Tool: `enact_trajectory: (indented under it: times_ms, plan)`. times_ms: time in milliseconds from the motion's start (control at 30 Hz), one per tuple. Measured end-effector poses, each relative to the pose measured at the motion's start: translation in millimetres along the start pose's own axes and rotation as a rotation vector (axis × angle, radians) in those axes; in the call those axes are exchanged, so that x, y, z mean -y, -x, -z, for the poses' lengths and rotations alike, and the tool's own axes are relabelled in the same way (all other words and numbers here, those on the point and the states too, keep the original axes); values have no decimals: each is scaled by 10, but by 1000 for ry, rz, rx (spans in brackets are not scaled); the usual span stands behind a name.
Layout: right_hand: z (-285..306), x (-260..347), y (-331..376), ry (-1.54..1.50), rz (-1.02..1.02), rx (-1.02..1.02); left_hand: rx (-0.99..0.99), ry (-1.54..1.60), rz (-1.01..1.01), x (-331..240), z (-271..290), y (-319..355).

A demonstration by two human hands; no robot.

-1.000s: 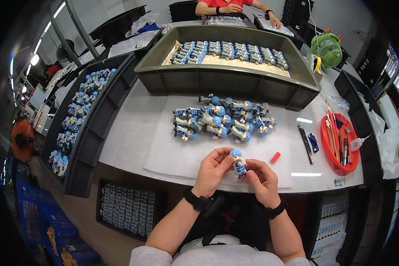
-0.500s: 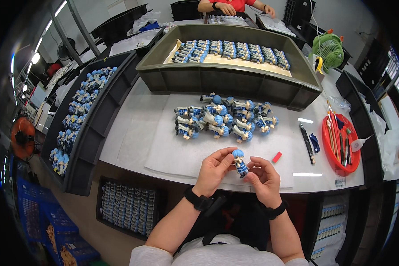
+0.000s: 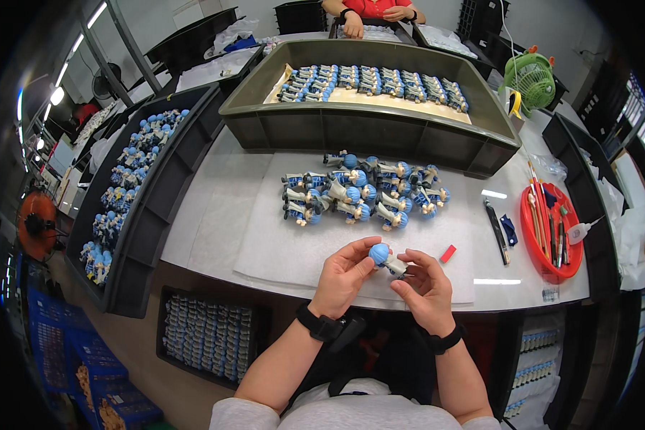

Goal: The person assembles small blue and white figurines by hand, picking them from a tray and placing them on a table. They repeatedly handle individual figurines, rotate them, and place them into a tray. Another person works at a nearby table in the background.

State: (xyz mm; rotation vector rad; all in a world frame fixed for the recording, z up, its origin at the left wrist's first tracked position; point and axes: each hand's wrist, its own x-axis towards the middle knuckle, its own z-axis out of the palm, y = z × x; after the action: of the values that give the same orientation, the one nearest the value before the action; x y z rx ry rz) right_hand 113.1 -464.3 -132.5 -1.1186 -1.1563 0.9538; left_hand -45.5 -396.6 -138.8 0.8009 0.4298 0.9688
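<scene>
A small blue-haired toy figurine (image 3: pixel 380 254) hangs tilted between my two hands above the near edge of the table, its pale back or cape side showing. My left hand (image 3: pixel 341 284) pinches it by the head with thumb and fingers. At the foot end, my right hand (image 3: pixel 430 292) has thumb and fingertips round the legs; the exact contact is partly hidden. Beyond my hands, several like figurines (image 3: pixel 349 193) lie in a loose group on a white sheet (image 3: pixel 265 240). Close to my right fingers rests a small red block (image 3: pixel 448 254).
Behind the group stands a large grey-green bin (image 3: pixel 373 125) with figurines in rows. A black bin (image 3: pixel 161 208) of figurines is at left. On the right are a red tray (image 3: pixel 577 261) of brushes, a black pen-like tool (image 3: pixel 496 233) and a green fan (image 3: pixel 530 80). A co-worker sits opposite.
The figurine has turned from showing its blue front to its pale back side, and it now leans over with its head to the left. The co-worker's hands have shifted.
</scene>
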Motion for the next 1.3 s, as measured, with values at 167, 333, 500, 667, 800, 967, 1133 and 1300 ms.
enact_trajectory:
  times_ms: [167, 333, 500, 667, 800, 967, 1133, 1300]
  plan:
    - [16, -19, 7, -28, -2, -12, -8, -29, -3, 14, -12, -9]
    - [0, -6, 7, -132, -19, -20, -35, -130, -1, -12, -78, 4]
    - [23, -34, 5, -97, -4, -1, -3, -225, -38, -17, -98, 20]
    - [7, -4, 5, -120, -6, -3, 45, -284, -91, 17, -56, 2]
    - [8, -25, 4, -82, 22, -10, 48, -271, -113, 13, -70, 8]
    - [6, -13, 6, -64, 26, -16, 62, -268, -123, 8, -69, 16]
    - [6, -26, 12, -74, 17, -21, 89, -224, -143, 42, -48, 5]
    - [12, -32, 13, -51, 16, -24, 114, -223, -163, 65, -27, 0]
